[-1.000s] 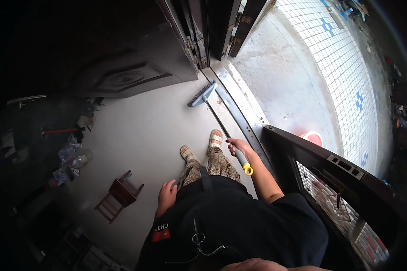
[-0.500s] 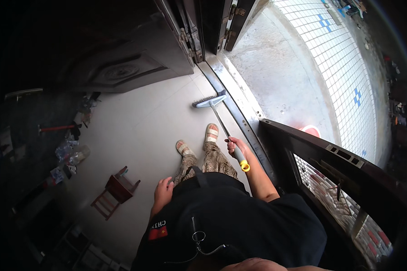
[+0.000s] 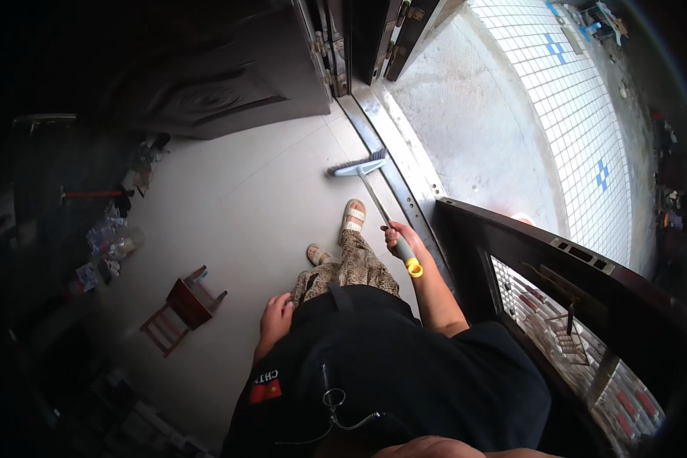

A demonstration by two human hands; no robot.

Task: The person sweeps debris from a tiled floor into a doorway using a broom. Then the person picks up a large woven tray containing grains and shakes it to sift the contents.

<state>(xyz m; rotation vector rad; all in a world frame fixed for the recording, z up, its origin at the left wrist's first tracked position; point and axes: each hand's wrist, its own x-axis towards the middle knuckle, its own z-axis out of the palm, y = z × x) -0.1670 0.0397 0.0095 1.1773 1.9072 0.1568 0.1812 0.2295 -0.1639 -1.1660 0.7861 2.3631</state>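
My right hand is wrapped round the grey grip of a floor brush, just above its yellow looped end. The brush's metal pole runs forward to a pale blue head with dark bristles. That head is by the metal door sill, its right end over or against the sill's inner edge. Beside my left hip hangs my left hand, fingers loosely bent and holding nothing. My feet, in pale strapped sandals, are on the tiled floor behind the brush head.
A dark panelled door stands at the far left; another door leaf with a grille swings out at the right. A small brown wooden chair is to my left. Red-handled tool and plastic bags lie along the left side. Concrete lies outside.
I have stepped forward, with my right foot ahead and my left foot farther back. The brush head has shifted slightly right along the sill; my right hand keeps its grip.
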